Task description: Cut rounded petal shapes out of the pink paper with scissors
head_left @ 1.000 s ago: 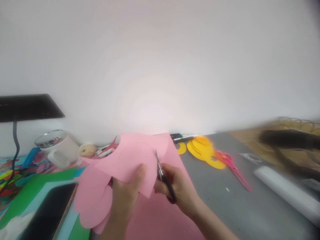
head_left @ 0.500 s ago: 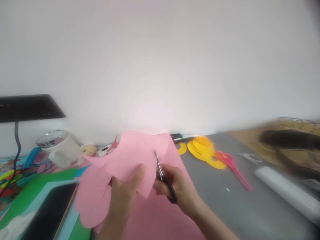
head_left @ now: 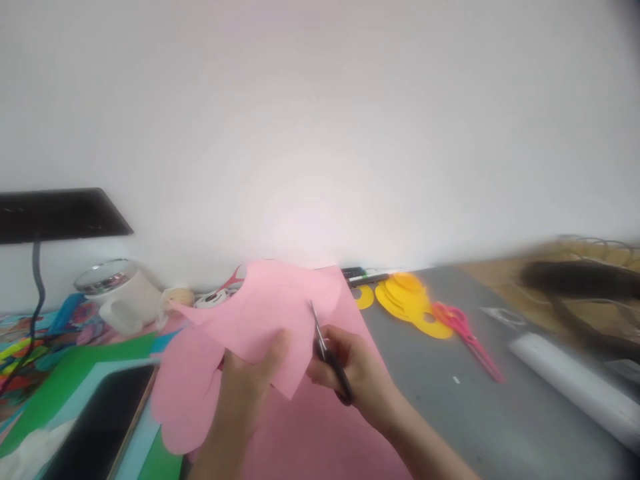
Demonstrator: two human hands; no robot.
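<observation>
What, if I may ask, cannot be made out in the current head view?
Head view:
Left hand: most fingers, hidden under the cut pink paper sheet.
Black rectangular phone: near end, cut off by the bottom edge.
Long white object: one end, cut off by the right edge.
Elongated dark object: identity, lost to blur.
Tiny white scrap: material, too small to tell.

text: none legible | labels, brands: none legible | numbers, signs: none legible

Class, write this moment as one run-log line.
left hand: holds pink paper | right hand: holds black-handled scissors, blades at the paper | lying to the right: yellow cutouts, pink scissors
</observation>
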